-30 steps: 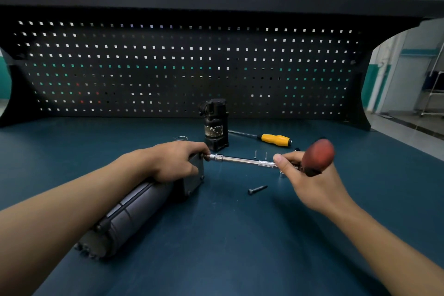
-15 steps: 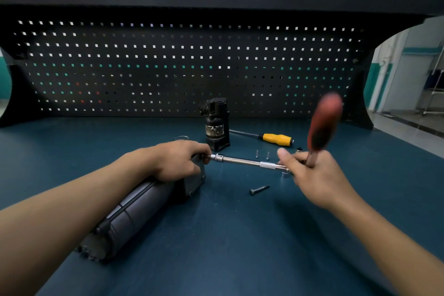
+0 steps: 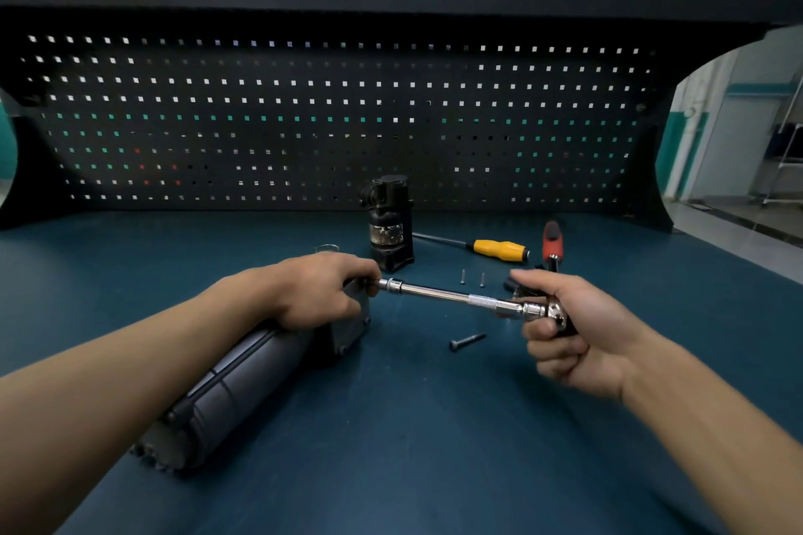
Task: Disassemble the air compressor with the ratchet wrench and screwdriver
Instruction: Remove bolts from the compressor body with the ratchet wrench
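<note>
1. compressor (image 3: 243,387) lies on the table (image 3: 391,456), left grip (image 3: 321,291) wrapped round its far end.
2. right grip (image 3: 578,334) holds the ratchet (image 3: 452,298) by its head, bar plugged into that end.
3. screwdriver (image 3: 499,249) lies behind.

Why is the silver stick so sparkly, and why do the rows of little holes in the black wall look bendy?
Head view: the chrome ratchet wrench shows bright glare spots because its polished metal mirrors the light. Head view: the wide-angle lens bows the straight hole rows of the black metal pegboard. Head view: the scene is dim overall.
</note>
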